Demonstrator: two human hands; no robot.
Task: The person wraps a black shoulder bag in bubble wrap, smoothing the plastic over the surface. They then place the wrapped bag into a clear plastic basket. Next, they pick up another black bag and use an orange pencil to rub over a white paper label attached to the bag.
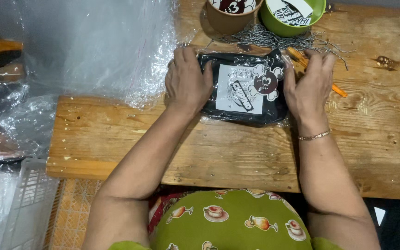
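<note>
Black bagged package (244,88) with white label (239,89) lies on table.

A worn wooden table (237,153) carries a black packet in clear wrap (244,90), a brown cup (228,18), a green bowl (292,21), tangled chains (265,39) and clear plastic bags (112,51)

Soft even light, plastic glare
</note>
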